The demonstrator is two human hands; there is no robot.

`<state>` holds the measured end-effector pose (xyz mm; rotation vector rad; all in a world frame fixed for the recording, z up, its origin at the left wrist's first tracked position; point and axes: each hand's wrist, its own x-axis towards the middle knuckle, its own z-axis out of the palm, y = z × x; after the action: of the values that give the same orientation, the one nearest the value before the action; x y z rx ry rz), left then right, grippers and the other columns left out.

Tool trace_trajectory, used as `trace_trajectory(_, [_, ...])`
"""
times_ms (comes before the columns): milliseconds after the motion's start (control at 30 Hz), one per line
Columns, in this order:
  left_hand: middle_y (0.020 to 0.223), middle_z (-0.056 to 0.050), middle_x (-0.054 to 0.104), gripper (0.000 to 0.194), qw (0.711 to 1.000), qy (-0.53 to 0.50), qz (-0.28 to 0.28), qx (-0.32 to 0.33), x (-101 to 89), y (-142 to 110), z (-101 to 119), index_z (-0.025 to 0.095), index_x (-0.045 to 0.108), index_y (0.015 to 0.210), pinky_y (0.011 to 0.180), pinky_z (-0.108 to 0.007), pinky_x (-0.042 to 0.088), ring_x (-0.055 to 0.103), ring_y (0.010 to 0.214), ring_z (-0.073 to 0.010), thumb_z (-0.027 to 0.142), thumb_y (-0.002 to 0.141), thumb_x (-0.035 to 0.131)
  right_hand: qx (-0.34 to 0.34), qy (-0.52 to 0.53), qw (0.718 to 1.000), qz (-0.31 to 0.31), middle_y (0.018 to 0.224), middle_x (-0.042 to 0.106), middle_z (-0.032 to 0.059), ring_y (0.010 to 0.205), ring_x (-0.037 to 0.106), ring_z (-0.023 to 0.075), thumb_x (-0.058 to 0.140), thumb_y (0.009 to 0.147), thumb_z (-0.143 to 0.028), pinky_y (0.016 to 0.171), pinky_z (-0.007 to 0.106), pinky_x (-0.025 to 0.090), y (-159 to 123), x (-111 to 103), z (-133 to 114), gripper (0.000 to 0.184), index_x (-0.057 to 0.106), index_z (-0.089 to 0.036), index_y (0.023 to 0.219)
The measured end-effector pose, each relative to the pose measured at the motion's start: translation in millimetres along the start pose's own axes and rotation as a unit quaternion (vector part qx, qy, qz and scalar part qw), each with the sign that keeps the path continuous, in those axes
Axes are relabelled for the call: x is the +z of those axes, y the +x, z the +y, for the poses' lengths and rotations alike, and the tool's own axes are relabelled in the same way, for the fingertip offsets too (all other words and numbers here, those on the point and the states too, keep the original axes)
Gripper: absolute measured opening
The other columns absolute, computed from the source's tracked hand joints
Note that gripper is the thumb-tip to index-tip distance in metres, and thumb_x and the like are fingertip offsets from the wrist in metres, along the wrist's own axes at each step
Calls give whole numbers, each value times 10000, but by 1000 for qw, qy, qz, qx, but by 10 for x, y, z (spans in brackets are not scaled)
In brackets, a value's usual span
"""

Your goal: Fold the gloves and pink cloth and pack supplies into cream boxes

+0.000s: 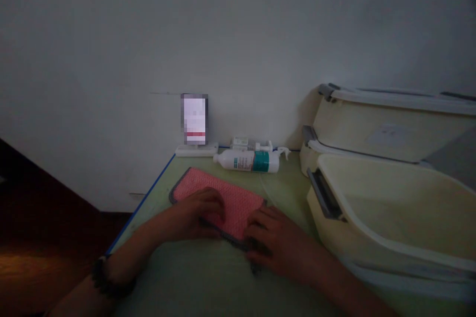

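A pink textured cleaning cloth (pixel 232 198) with a dark grey edging lies at a slant on the pale green tabletop. My left hand (pixel 203 210), with a dark beaded bracelet at its wrist, has its fingers curled over the near left edge of the cloth, thumb beneath. At the cloth's right end, my right hand (pixel 273 235) is closed round the near corner. A bit of dark edging hangs below its fingers. The undersides of both hands are hidden.
Behind the cloth a white spray bottle (pixel 247 161) with a green label lies on its side. A lit phone-like screen (pixel 195 119) stands on a white base (pixel 197 150) against the wall. An open cream bin (pixel 323 228) stands right, before a lidded one (pixel 345 124).
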<state>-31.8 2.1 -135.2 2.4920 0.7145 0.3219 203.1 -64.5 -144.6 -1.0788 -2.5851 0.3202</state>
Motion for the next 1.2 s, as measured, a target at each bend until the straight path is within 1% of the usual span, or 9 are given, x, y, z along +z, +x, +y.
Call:
trace_trajectory(67, [948,-59,592,106,1000,16,8,-2,-1,20,15,203,651,829,864,-329,401,512,959,-200,261,752,608,2,-20,1000,0,899,598,31,874,518,180,567,788,-214,793,331,404,8,24,25,81,604,-208,860])
trace_trajectory(167, [866,-47,612,86,999,41,11,7,20,47,31,196,647,805,815,-313,407,531,886,-189,242,768,585,21,-39,999,13,881,601,42,856,517,181,489,827,-168,806,342,401,30,25,58,109,590,-180,865])
trace_trajectory(400, [833,-38,629,120,997,79,-5,25,70,56,18,200,650,845,781,-291,402,543,852,-176,233,808,540,58,-13,998,9,851,596,44,828,516,180,475,786,-116,776,334,419,26,-25,20,130,566,-174,858])
trace_trajectory(533, [869,-45,630,159,997,73,-1,27,54,50,31,194,650,882,781,-272,410,549,866,-167,218,840,498,60,-13,998,9,883,604,41,861,523,191,509,781,-140,799,349,413,29,12,28,151,581,-191,903])
trace_trajectory(633, [872,-43,638,167,996,81,-4,29,45,51,33,194,648,890,786,-275,411,550,873,-169,216,848,489,60,-30,998,3,849,606,47,834,527,190,494,811,-154,788,349,416,50,35,46,100,585,-174,848])
trace_trajectory(833, [853,-37,632,128,995,88,7,40,57,45,23,194,648,871,752,-271,415,552,850,-167,258,812,555,72,-42,996,28,862,587,53,826,510,182,441,848,-149,780,340,408,62,-6,31,116,557,-150,849])
trace_trajectory(1067, [807,-22,621,102,995,85,4,53,69,61,41,188,642,823,707,-235,409,551,803,-144,202,810,542,64,-27,997,-18,822,579,31,797,504,153,455,819,-157,751,291,392,30,-3,2,87,538,-164,793])
trace_trajectory(1133, [817,-21,617,104,995,88,1,52,77,64,33,188,638,826,704,-229,409,553,796,-137,198,813,535,68,-16,997,-28,837,579,29,802,503,155,498,798,-198,733,285,389,20,-5,-6,48,535,-169,794])
trace_trajectory(1200, [825,-22,616,109,995,90,-2,51,88,64,25,187,636,829,704,-228,409,556,795,-133,201,819,528,69,-6,997,-31,862,578,27,822,501,163,549,772,-254,729,285,386,10,-6,-9,92,537,-175,817])
